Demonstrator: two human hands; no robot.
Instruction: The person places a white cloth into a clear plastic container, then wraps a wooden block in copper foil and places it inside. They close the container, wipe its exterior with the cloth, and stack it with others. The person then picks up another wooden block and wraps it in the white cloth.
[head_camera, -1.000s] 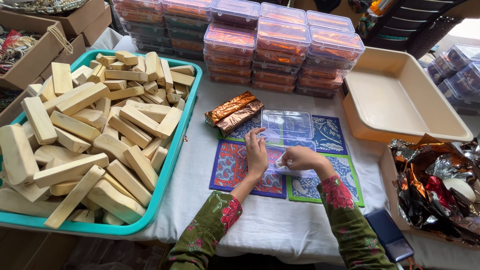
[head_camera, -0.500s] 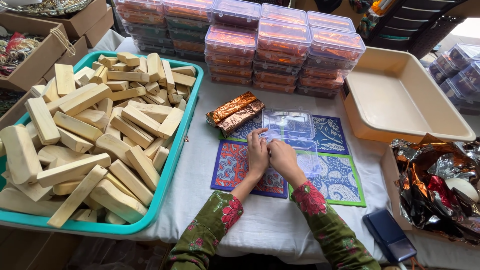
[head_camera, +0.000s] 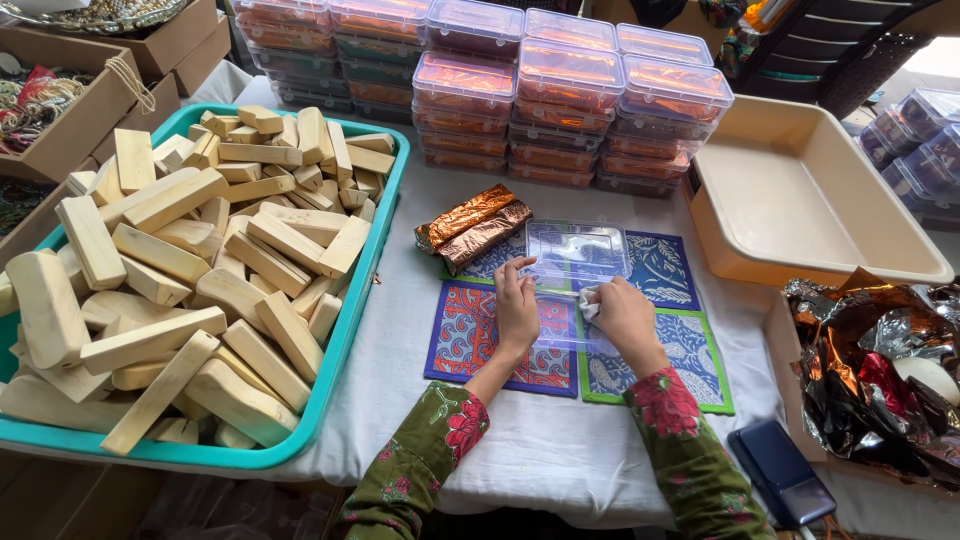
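An open clear plastic clamshell box lies on patterned square mats on the white tablecloth. My left hand presses flat on the near half of the box. A small white cloth is bunched in my right hand, which rests against the inside of the box. Two foil-wrapped bars, copper and brown, lie just beyond my left hand, at the box's left.
A teal tray piled with several pale wooden blocks fills the left. Stacks of lidded plastic boxes stand at the back. A cream tub sits at right, crumpled foil below it, and a dark blue case near the edge.
My right hand with the cloth slid left towards my left hand, then moved back a little to the right over the clear box. My left hand stayed put.
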